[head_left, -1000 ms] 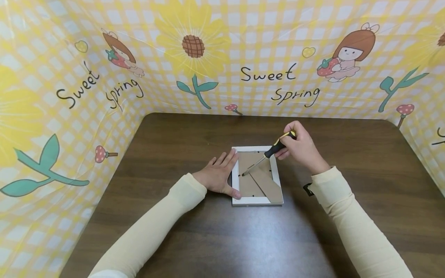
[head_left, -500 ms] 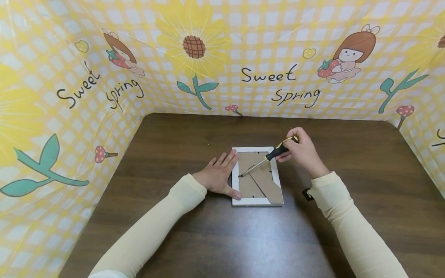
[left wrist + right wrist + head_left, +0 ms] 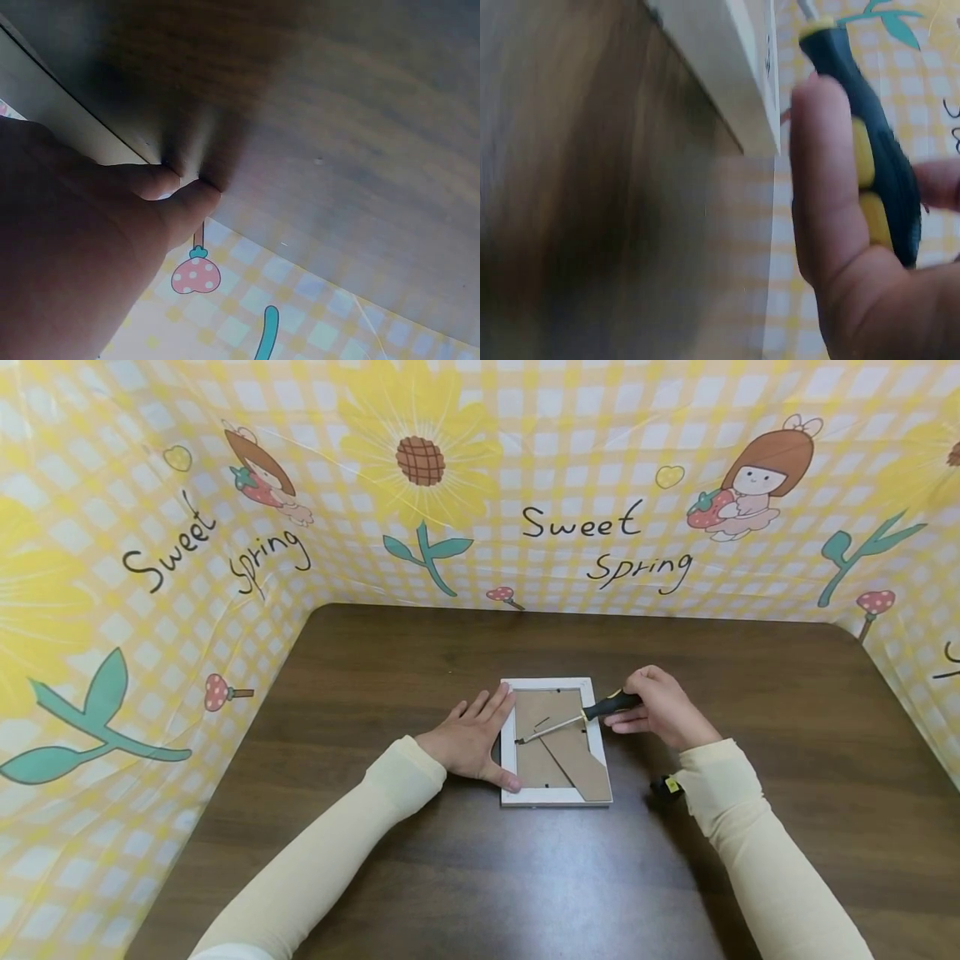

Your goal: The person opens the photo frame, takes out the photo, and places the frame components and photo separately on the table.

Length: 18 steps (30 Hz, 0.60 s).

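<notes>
A white picture frame (image 3: pixel 557 795) lies back side up on the table, its brown backing board (image 3: pixel 531 767) held in by small dark tabs around the inner edge. My left hand (image 3: pixel 468 739) rests flat with spread fingers along the frame's left side, thumb near the lower left corner. In my right hand (image 3: pixel 663 706) is a black and yellow screwdriver (image 3: pixel 611 704), gripped by the handle and tilted low over the frame. Its tip is right at the tab (image 3: pixel 519 741) on the left inner edge. The right wrist view shows the handle (image 3: pixel 877 165) between thumb and fingers.
The dark wooden table (image 3: pixel 360 693) extends around the frame on all sides. A yellow checked cloth (image 3: pixel 480 468) with printed flowers lines the back and sides. A folding stand flap (image 3: pixel 585 772) lies against the backing board.
My right hand has come down and slightly right, laying the screwdriver at a lower angle. Its tip has shifted left to the tab. The left hand and frame have stayed put.
</notes>
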{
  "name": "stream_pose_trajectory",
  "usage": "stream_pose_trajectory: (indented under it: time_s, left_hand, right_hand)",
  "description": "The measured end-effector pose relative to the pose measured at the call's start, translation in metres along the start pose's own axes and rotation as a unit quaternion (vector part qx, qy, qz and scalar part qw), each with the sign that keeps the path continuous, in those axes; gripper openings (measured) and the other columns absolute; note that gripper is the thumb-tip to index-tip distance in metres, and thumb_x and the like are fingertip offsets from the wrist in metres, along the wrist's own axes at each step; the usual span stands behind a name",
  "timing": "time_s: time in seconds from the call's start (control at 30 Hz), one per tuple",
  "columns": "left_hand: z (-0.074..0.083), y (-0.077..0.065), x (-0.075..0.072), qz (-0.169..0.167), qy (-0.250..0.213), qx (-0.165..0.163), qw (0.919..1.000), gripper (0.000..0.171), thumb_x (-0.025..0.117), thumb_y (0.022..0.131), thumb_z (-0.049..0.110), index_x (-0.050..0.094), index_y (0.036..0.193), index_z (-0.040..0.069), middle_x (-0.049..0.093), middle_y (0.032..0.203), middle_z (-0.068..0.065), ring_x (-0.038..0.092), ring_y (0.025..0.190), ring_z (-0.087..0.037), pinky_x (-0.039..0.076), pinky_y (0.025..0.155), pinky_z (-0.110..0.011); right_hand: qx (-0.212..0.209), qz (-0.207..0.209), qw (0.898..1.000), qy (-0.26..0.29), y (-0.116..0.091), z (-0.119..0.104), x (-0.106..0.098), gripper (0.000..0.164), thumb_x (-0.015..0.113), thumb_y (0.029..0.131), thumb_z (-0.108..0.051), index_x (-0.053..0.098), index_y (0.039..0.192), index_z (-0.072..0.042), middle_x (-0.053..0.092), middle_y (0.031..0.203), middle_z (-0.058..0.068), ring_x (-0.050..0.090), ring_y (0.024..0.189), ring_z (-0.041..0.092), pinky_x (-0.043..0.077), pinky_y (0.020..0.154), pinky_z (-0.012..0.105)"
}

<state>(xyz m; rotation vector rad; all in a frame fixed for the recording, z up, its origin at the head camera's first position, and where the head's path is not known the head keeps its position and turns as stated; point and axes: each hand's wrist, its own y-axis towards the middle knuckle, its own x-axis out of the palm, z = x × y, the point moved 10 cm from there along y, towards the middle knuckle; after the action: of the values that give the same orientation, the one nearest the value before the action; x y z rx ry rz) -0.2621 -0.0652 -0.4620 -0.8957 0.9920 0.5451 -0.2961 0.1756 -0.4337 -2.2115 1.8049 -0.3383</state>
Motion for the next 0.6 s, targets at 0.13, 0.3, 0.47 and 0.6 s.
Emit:
stream_pose_trajectory:
  time_s: [0.13,0.3,0.47,0.6]
  left_hand:
    - [-0.001,0.0,0.0,0.0,0.003,-0.003,1.0,0.141,0.063,0.068,0.089,-0.015,0.161,0.017,-0.024,0.165,0.001,-0.006,0.153,-0.029,0.005,0.119,-0.052]
    - [-0.001,0.0,-0.001,0.0,0.007,-0.005,1.0,0.141,0.062,0.068,0.089,-0.016,0.161,0.018,-0.025,0.165,0.001,-0.006,0.153,-0.028,0.005,0.12,-0.052]
    - [0.0,-0.001,-0.002,0.002,0.002,-0.003,1.0,0.14,0.063,0.068,0.088,-0.014,0.161,0.017,-0.024,0.165,0.001,-0.006,0.153,-0.029,0.005,0.119,-0.053]
    - [0.001,-0.002,-0.002,0.005,0.0,0.001,1.0,0.14,0.064,0.069,0.087,-0.012,0.162,0.016,-0.023,0.166,-0.001,-0.005,0.153,-0.03,0.005,0.119,-0.053]
  right_hand:
    - [0.003,-0.035,0.995,-0.09,-0.001,0.001,-0.002,0.015,0.044,0.098,-0.009,0.041,0.11,0.0,0.053,0.106,0.022,0.069,0.072,0.023,0.059,0.065,0.036]
    - [-0.022,-0.086,0.966,-0.243,-0.002,0.0,-0.004,0.023,0.057,0.101,-0.016,0.059,0.112,0.004,0.058,0.096,0.016,0.061,0.071,0.023,0.055,0.059,0.036]
    - [-0.039,-0.119,0.924,-0.362,-0.003,-0.003,0.004,0.025,0.071,0.096,-0.027,0.069,0.107,-0.005,0.055,0.068,0.006,0.048,0.054,0.018,0.047,0.053,0.035]
    - [-0.078,-0.119,0.879,-0.456,-0.003,-0.008,0.015,0.017,0.078,0.088,-0.023,0.069,0.096,-0.011,0.053,0.069,0.0,0.046,0.06,0.017,0.039,0.059,0.034]
